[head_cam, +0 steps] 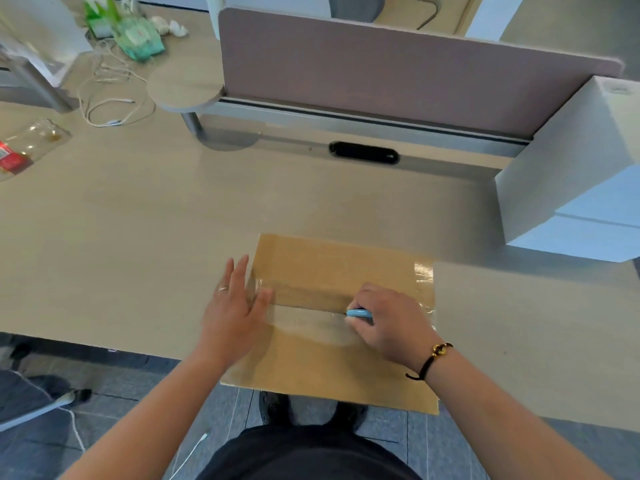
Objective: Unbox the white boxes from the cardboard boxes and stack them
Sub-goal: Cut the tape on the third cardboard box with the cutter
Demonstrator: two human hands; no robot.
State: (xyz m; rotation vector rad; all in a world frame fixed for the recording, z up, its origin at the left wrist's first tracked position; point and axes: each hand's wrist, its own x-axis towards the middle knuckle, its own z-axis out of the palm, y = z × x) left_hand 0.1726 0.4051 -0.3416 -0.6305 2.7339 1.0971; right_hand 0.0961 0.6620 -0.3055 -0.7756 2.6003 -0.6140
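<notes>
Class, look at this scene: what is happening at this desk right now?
A person is opening a taped cardboard box lying on the desk. The left hand rests flat on its left end, while the right hand grips a blue cutter on the tape seam. White boxes stand stacked at right.

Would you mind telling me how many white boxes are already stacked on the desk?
2, both at the desk's right side: the upper white box sits on the lower white box. Both run past the frame edge, so others may be hidden there or inside the cardboard box.
</notes>
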